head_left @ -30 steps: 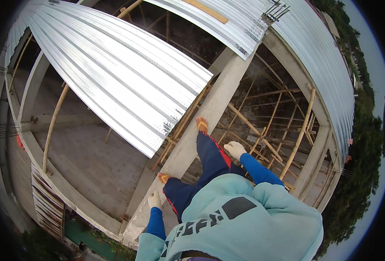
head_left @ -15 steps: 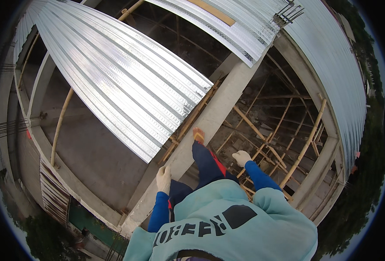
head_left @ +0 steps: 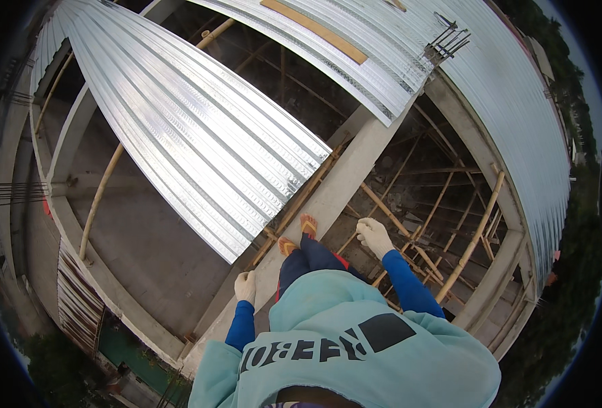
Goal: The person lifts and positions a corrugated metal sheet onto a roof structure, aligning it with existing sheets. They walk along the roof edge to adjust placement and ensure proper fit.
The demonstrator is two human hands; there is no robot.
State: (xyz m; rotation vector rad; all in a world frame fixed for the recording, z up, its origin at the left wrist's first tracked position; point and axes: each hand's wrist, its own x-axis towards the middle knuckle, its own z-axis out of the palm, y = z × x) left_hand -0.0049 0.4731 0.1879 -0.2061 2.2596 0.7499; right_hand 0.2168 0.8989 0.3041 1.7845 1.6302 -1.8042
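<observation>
My left hand in a pale glove is curled closed beside my left leg, over the concrete beam. My right hand, also gloved, is held out over the open gap right of the beam, fingers curled, with nothing visible in it. My two feet in thong sandals stand close together on the narrow beam. Just left of the beam lies a long corrugated metal sheet, its near end beside bamboo poles.
Bamboo scaffolding fills the deep gap on my right. More metal sheeting covers the right side and top, with a tan plank and upright rebar. A lower concrete floor shows through the left opening.
My left foot has stepped forward beside my right foot. My right hand has risen a little, my left hand has shifted slightly left, and the surroundings sit lower in the picture.
</observation>
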